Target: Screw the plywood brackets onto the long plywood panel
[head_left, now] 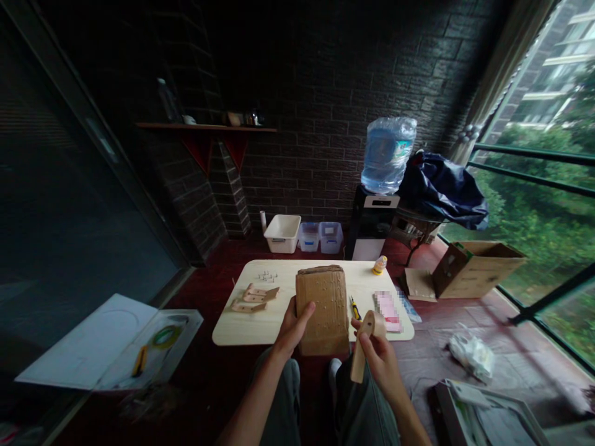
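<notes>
My left hand grips the left side of a brown cardboard box, its thumb lying across the front. Small marks or bumps dot the box's face, too fine to make out. In my right hand is a curved wooden piece with a hole near its rounded top, held just right of the box. Similar wooden pieces lie on the left of the low pale table, with several small screws behind them. A yellow-and-black screwdriver rests on the tabletop between the box and a pink sheet.
A yellow-capped bottle stands at the table's back right. Plastic bins and a water dispenser line the wall. An open case sits at left; a cardboard carton and a grey tray are at right.
</notes>
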### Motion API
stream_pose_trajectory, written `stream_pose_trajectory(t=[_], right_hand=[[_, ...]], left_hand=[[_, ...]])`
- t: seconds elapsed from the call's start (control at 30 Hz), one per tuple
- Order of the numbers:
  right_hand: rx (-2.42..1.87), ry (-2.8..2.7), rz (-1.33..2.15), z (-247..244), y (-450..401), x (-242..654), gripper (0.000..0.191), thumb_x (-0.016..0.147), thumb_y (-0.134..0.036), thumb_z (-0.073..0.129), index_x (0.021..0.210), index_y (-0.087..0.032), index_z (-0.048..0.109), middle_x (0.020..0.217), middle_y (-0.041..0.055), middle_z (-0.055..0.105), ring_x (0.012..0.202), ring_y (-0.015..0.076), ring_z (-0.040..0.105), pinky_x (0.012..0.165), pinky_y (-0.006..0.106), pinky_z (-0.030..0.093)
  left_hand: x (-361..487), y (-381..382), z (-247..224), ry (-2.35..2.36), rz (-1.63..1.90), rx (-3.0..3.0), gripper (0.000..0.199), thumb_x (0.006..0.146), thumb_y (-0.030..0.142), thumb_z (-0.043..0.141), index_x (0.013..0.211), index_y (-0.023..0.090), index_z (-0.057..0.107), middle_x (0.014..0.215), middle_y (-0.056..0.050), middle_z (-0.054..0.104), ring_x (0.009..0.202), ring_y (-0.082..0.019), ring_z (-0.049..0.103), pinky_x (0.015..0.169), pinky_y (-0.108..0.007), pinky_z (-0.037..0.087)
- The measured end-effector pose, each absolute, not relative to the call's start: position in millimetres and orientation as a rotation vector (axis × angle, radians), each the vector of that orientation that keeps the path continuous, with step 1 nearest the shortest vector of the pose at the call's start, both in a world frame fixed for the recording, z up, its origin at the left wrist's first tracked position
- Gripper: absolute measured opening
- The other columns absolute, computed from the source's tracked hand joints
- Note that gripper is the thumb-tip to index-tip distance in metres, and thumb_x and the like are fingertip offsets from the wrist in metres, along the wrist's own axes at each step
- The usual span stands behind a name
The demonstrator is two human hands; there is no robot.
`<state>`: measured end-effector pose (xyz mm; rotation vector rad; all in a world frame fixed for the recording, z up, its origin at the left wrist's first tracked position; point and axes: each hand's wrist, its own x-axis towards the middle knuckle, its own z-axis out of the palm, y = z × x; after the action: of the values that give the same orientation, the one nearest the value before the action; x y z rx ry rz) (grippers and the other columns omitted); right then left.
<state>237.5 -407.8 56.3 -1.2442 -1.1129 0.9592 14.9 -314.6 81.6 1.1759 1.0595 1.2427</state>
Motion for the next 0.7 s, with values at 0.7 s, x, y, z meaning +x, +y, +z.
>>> stream_pose_trajectory(t=[0.7], right_hand=[[-1.412, -1.451, 0.391, 89.2, -403.5, 264.5, 0.037, 0.091, -0.052, 0.056, 0.111, -0.023, 0.069, 0.106, 0.0113, 0.074, 0.092, 0.0256, 0.069, 0.079, 0.035, 0.054]], left_hand=[[10.5, -327.8, 96.6, 1.216, 1.28, 1.598, 0.053, 0.09, 0.051, 0.059, 0.132, 0.021, 0.047, 0.125, -0.011, 0.064, 0.118, -0.024, 0.061, 0.103, -0.039, 0.046]])
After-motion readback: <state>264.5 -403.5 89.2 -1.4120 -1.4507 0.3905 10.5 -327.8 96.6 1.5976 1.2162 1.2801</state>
